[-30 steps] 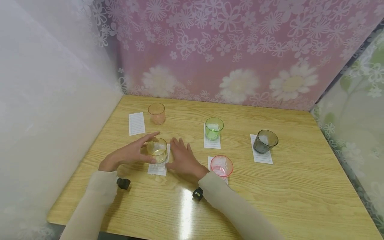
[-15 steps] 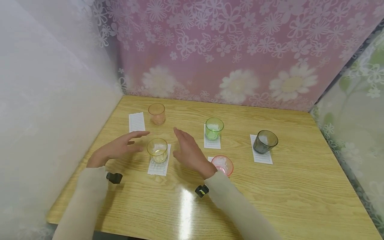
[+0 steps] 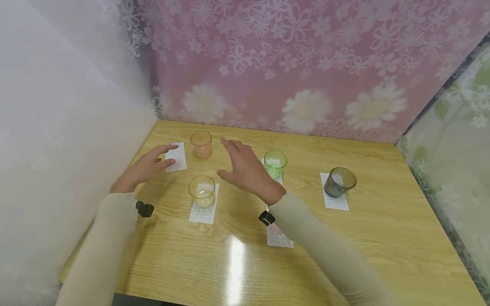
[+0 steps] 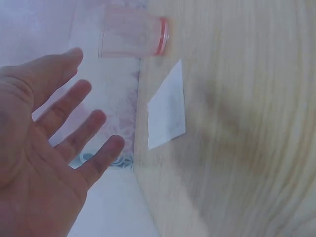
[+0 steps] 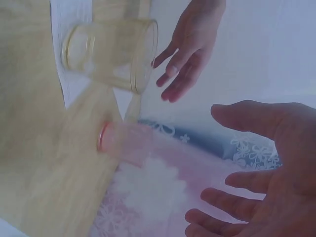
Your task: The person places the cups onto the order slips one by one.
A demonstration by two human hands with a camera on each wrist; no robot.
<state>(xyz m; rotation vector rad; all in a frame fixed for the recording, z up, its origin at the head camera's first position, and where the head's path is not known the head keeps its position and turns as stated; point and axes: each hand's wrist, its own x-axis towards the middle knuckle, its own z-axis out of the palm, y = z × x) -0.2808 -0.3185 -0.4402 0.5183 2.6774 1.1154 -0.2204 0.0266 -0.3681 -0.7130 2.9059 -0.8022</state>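
Note:
An orange glass (image 3: 201,146) stands on bare wood at the back left, beside a lined paper slip (image 3: 180,163). My left hand (image 3: 147,168) hovers over that slip's near side, fingers spread and holding nothing. Between the orange glass and the green glass (image 3: 274,163), my right hand (image 3: 249,172) is raised, its fingers extended and nothing in them. A yellow glass (image 3: 202,193) sits on its own slip (image 3: 203,214) below and between the hands. In the left wrist view the orange glass (image 4: 133,37) lies beyond the fingertips. The right wrist view shows the yellow glass (image 5: 111,54) closer than the orange one.
A dark grey glass (image 3: 339,182) rests on a slip (image 3: 337,203) at the right. The right forearm (image 3: 317,238) covers most of a pink glass, above another slip (image 3: 279,238). Flowered curtains (image 3: 268,63) rise behind the wooden table (image 3: 383,238), with a white sheet at its left side.
Both hands have parted from around the yellow glass and moved toward the back, near the orange glass. The yellow glass stays on its slip. The right forearm now covers the pink glass.

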